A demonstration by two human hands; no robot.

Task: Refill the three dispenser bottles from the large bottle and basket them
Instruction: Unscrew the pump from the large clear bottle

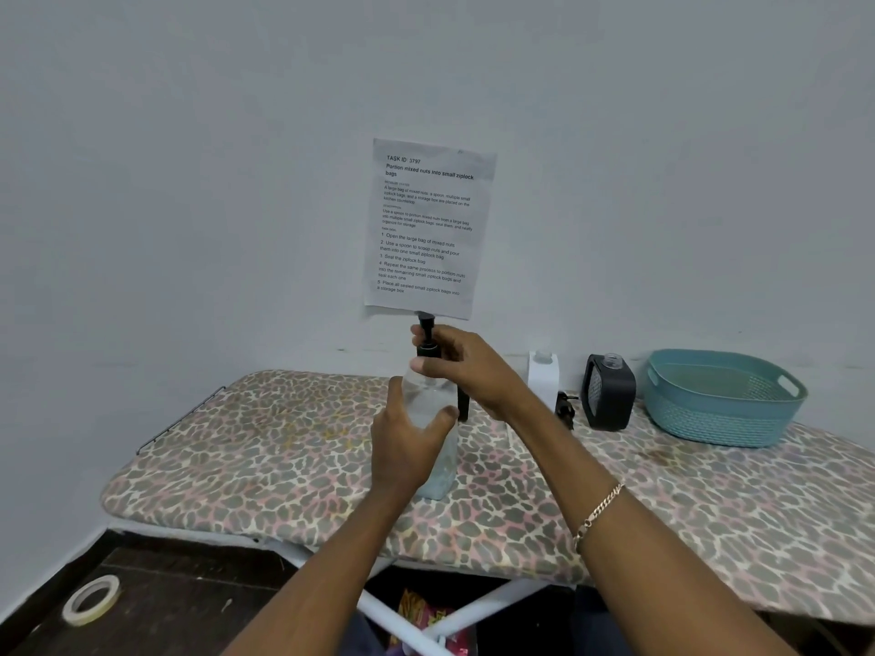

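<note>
The right hand point(454, 366) has its fingers point(426, 366) closed around the black pump head point(427, 340) of a clear dispenser bottle point(438, 447). The left hand point(407, 447) wraps the bottle's body, which stands upright near the front edge of the leopard-print counter point(265, 447). Open surface lies to the left. Right, near the wall: a white bottle point(543, 378), a black bottle point(608, 393), a teal basket point(724, 400). A wall sheet point(426, 229) reads "TASK ID 3797".

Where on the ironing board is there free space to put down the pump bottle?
The leopard-print board is bare left of the clear pump bottle, out to its rounded end, and along the near edge under the right hand. The far right is crowded: white bottle, black bottle, teal basket.
</note>
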